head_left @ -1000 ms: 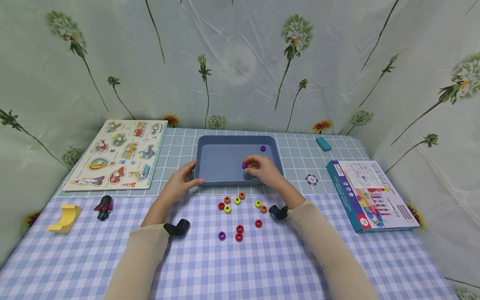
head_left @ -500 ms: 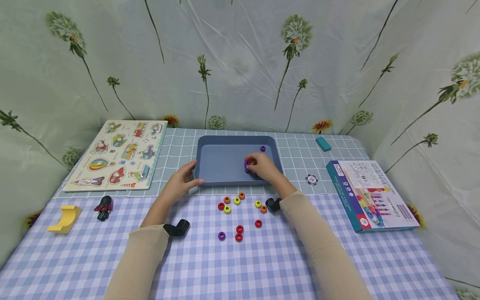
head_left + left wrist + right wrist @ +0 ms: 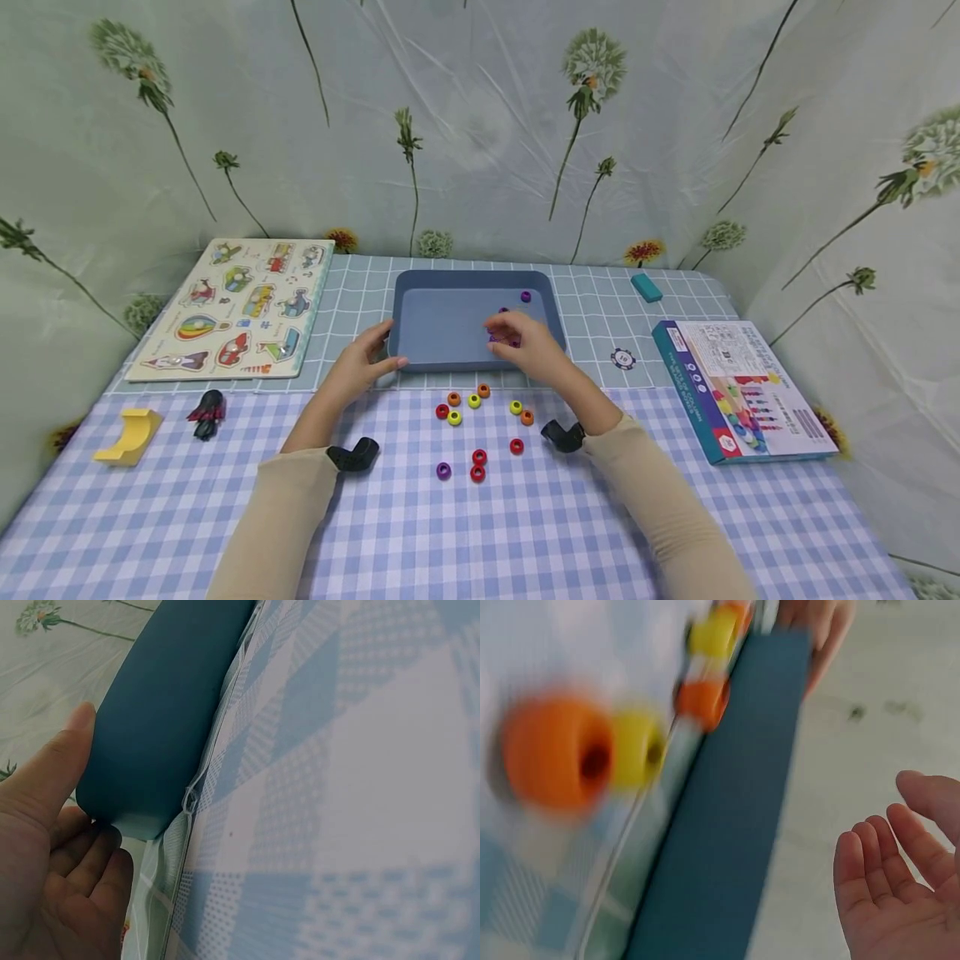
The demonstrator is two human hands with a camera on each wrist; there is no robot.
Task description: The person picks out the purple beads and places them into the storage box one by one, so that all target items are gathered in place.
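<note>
My left hand (image 3: 358, 364) holds the near left corner of the shallow blue-grey tray (image 3: 435, 367). In the left wrist view its thumb touches the tray wall (image 3: 157, 727), with the bent fingers around the corner. My right hand (image 3: 528, 343) is over the right part of the tray, thumb and fingers apart. The right wrist view shows that hand (image 3: 900, 885) holding nothing. Purple beads (image 3: 526, 297) lie in the tray, some partly hidden by the right hand. Another purple bead (image 3: 444, 471) is on the checked cloth, in front of the tray.
Red beads (image 3: 477, 473), orange beads (image 3: 483, 390) and yellow beads (image 3: 454, 418) lie before the tray. A picture puzzle board (image 3: 247, 300) and a yellow curved block (image 3: 131, 437) are left. Rightward are a toy box (image 3: 742, 392), a poker chip (image 3: 623, 359) and a teal block (image 3: 647, 288).
The right hand pinched a purple bead a second ago and moved it slightly right in the tray. Its fingers have since parted and let go. The left hand has stayed at the corner.
</note>
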